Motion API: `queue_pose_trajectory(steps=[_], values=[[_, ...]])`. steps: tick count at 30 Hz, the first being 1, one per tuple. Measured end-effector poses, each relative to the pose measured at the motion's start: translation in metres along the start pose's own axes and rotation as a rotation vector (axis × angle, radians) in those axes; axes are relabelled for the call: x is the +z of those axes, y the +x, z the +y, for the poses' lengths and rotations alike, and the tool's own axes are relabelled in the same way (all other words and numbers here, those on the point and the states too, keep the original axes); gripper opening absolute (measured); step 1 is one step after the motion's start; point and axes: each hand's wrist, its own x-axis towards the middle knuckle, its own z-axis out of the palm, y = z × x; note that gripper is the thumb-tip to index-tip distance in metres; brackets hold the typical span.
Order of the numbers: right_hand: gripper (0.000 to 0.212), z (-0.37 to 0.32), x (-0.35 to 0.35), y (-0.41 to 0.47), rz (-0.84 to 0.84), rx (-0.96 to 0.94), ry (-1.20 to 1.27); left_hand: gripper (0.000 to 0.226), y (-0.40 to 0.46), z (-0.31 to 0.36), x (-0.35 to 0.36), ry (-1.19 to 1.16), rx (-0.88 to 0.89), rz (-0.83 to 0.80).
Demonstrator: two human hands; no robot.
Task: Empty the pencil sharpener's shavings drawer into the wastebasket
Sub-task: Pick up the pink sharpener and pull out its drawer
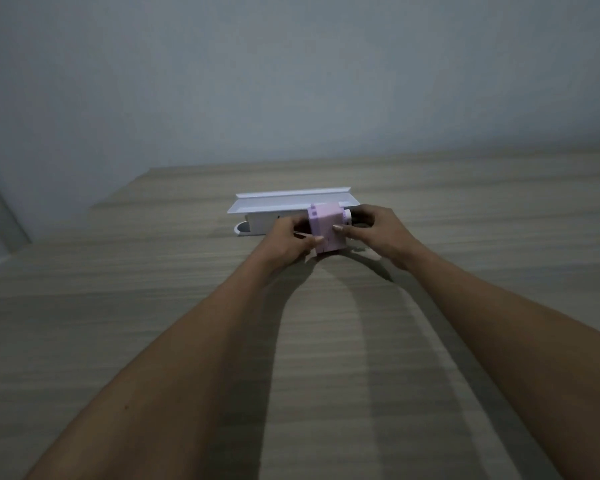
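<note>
A small pink box-shaped pencil sharpener (pixel 326 226) sits on the wooden table, held from both sides. My left hand (pixel 288 239) grips its left side, thumb near the lower front corner. My right hand (pixel 374 230) grips its right side, thumb on the front face and fingers curled round the white crank end (pixel 347 215). Whether the shavings drawer is pulled out is hidden by my fingers. No wastebasket is in view.
A long white box-like tray (pixel 274 209) with an open lid stands just behind the sharpener, a round white part (pixel 240 229) at its left end. The wooden table (pixel 153 289) runs to a plain wall; its left edge falls off at the far left.
</note>
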Motion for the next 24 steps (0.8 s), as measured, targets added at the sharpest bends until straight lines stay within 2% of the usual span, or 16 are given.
queue_pose_trajectory(steps=[4, 15, 24], values=[[0.047, -0.021, 0.004, -0.019, -0.053, -0.014, -0.013, 0.041, -0.027, 0.009, -0.01, 0.05, 0.02, -0.026], [0.04, -0.104, 0.006, -0.124, -0.115, -0.042, 0.0, 0.042, -0.148, 0.06, -0.028, 0.018, 0.063, 0.003], [0.039, -0.117, 0.006, -0.2, -0.135, -0.014, 0.015, 0.042, -0.225, 0.073, -0.016, 0.022, 0.065, -0.035]])
